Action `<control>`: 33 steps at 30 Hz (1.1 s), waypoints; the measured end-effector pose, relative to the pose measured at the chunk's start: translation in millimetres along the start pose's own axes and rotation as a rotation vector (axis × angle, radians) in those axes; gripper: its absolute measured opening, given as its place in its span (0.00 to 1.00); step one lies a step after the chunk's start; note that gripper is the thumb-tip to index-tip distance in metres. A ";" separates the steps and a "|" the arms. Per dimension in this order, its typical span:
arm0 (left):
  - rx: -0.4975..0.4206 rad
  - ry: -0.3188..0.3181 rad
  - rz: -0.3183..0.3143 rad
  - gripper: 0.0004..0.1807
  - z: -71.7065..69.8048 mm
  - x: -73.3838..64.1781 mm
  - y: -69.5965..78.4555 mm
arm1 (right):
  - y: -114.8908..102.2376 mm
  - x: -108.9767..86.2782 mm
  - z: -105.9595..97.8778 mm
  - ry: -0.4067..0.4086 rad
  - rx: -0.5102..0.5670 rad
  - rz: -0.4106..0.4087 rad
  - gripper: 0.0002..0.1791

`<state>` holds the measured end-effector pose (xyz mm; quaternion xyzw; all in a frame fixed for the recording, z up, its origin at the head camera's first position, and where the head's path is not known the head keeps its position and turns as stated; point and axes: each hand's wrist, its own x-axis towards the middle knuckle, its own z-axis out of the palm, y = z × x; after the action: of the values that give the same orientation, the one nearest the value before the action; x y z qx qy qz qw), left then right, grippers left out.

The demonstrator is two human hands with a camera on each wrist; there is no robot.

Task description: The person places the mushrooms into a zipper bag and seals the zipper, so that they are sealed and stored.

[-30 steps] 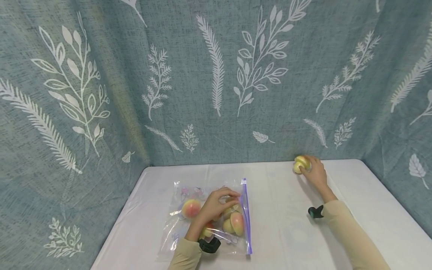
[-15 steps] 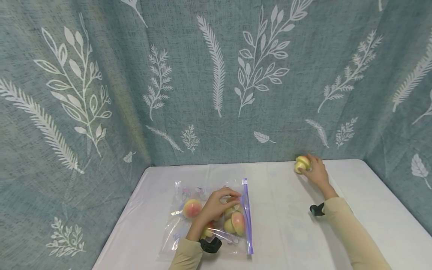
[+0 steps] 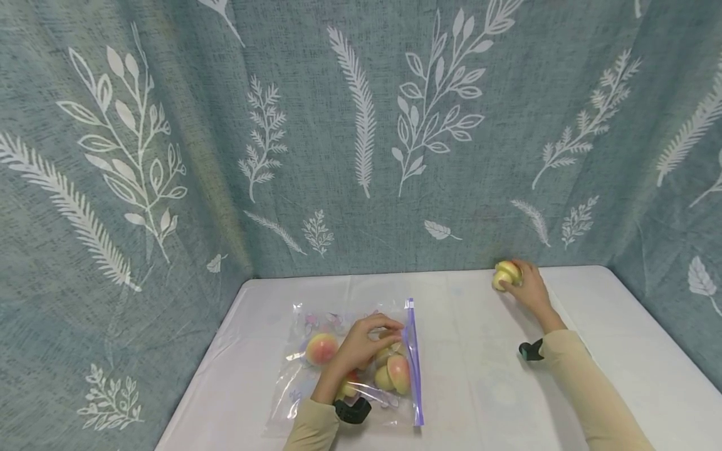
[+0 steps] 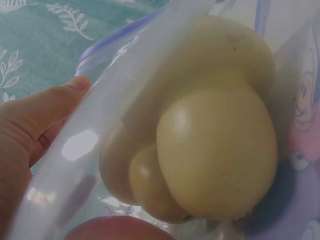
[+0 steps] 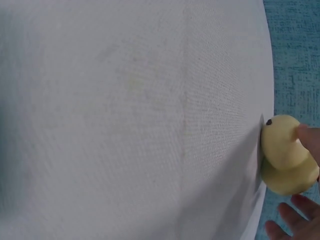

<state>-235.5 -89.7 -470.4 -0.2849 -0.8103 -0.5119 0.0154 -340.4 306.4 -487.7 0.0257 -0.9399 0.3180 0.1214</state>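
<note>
A clear zip bag [image 3: 284, 391] lies on the left part of the table, with several yellow-and-red, peach-like fruits [image 3: 322, 348] inside. My left hand [image 3: 358, 344] reaches over it and pinches the bag's edge near the purple zip strip [image 3: 415, 382]. In the left wrist view, the thumb [image 4: 75, 85] is against the film beside the yellow fruits [image 4: 217, 155]. At the table's far right edge, my right hand [image 3: 533, 289] holds a yellow fruit cluster [image 3: 504, 275] of two rounded lobes. In the right wrist view, the thumb presses the upper lobe [image 5: 285, 142], which has a dark spot.
A white cloth covers the table [image 3: 457, 351]. Behind and at both sides hangs a blue-green curtain [image 3: 338, 156] with white leaf prints, close to the table's far edge. Black wrist cameras sit on the left wrist [image 3: 353, 411] and right wrist [image 3: 530, 351].
</note>
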 end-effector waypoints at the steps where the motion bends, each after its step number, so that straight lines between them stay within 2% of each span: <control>1: 0.005 -0.002 -0.002 0.11 -0.1 -0.1 0.2 | 0.2 0.3 0.2 0.003 0.003 -0.006 0.36; 18: 0.008 -0.006 0.001 0.11 -0.1 -0.8 2.3 | 0.5 -0.7 3.9 0.046 0.102 0.015 0.29; 33: 0.008 0.001 -0.022 0.11 1.5 -0.8 3.7 | 0.7 -3.1 3.6 0.078 0.072 -0.005 0.27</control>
<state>-232.6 -87.6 -468.4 -0.2758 -0.8154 -0.5089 0.0112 -338.2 304.7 -491.7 0.0200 -0.9223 0.3522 0.1578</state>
